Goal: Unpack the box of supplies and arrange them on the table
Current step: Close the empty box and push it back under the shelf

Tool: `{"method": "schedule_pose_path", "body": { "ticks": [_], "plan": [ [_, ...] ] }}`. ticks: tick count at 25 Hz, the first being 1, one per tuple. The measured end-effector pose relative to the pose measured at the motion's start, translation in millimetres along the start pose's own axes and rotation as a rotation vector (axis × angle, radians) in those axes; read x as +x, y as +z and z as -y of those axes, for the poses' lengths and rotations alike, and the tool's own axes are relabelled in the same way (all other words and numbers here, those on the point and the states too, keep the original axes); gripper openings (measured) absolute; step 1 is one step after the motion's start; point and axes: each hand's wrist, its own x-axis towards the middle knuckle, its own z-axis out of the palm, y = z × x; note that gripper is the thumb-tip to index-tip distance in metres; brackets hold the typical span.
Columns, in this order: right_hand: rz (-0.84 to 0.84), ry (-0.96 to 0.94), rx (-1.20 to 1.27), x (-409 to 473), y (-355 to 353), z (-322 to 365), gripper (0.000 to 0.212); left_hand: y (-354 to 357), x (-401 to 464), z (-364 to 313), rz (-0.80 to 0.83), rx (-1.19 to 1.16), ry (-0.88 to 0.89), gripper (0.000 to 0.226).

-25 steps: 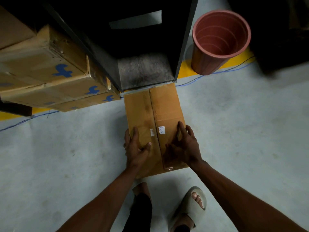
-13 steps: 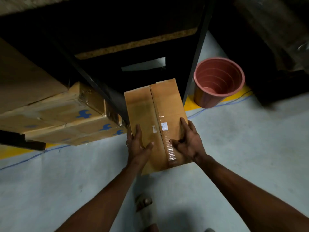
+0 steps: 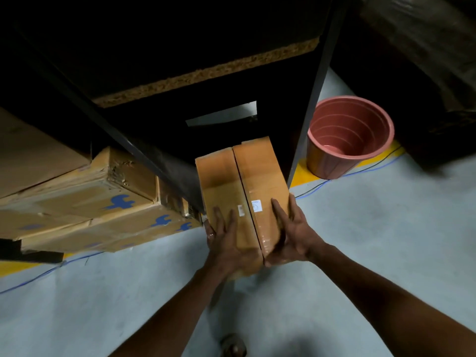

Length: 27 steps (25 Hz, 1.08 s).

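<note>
- Nearest you, at the bottom edge, a blurred sandal toe point(image 3: 233, 347) shows on the pale grey concrete floor point(image 3: 373, 228), which is smooth and faintly scuffed.
- Your two bare forearms reach forward from the lower corners.
- Your left hand point(image 3: 226, 243) lies flat on the near left part of the box lid, fingers spread and pressing down, thumb side wrapped round the near corner.
- Your right hand point(image 3: 291, 238) grips the near right edge, fingers curled over the top, palm against the side.
- The cardboard box point(image 3: 242, 186) is long, rectangular and plain brown, held between both hands clear of the floor. A closed seam runs down its middle; glossy clear tape shines at the near end.
- Two small white stickers point(image 3: 248, 207) sit either side of the seam; their print is too small to read.
- To the left, stacked cartons point(image 3: 90, 202) with dented corners carry blue logo marks.
- Past the box stands a dark metal rack point(image 3: 313, 99) with a rough chipboard shelf edge.
- On the right, a ribbed terracotta-coloured plastic bucket point(image 3: 350, 135) stands on a yellow floor line point(image 3: 301, 173), beside a thin blue cable; open floor lies to its near side.
</note>
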Motion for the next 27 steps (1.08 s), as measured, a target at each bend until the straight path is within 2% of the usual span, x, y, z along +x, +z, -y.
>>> {"method": "schedule_pose_path", "body": {
  "ticks": [3,6,9,13,17,20,24,27],
  "plan": [
    [0.08,-0.07,-0.418,-23,6,-10,0.171,25,-15,-7,0.076,0.412,0.091,0.164],
    [0.036,-0.06,-0.599,-22,7,-4,0.163,31,-7,-15,0.025,0.647,0.079,0.167],
    [0.021,-0.077,-0.689,-20,13,-6,0.154,34,-4,-13,0.032,0.68,0.083,0.168],
    [0.054,-0.195,-0.581,-24,3,-7,0.133,20,-6,-5,-0.004,0.67,0.169,0.162],
    [0.057,-0.316,-0.55,-18,-21,17,0.103,-3,0,-2,-0.099,0.509,0.197,0.133],
    [0.015,-0.27,-0.574,-10,-34,33,0.086,-19,9,-9,-0.088,0.538,0.212,0.111],
    [-0.053,-0.248,-0.581,15,-36,45,0.08,-36,26,-9,-0.099,0.582,0.211,0.094],
    [-0.093,-0.247,-0.606,40,-35,55,0.074,-47,43,0,-0.155,0.622,0.2,0.091]
  ]
}}
